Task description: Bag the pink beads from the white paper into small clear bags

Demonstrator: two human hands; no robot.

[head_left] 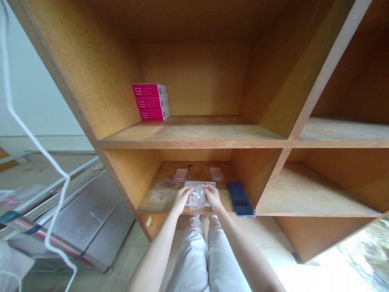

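Over the lower shelf, a clear plastic bag (197, 195) with small pink pieces in it is held between my two hands. My left hand (182, 196) pinches its left side, and my right hand (212, 194) pinches its right side, fingers closed on both. Under the bag lies a whitish sheet or larger bag (209, 185), partly hidden. Further back on the same shelf are a small clear bag with pink pieces (180, 175) at left and another small clear bag (216, 174) at right, whose contents I cannot make out.
A dark blue object, partly blurred out (241, 198), lies at the lower shelf's right. Three stacked pink boxes (151, 102) stand on the upper shelf (194, 132). To the left are a metal-framed cart (91, 215) and a hanging white cable (38, 144).
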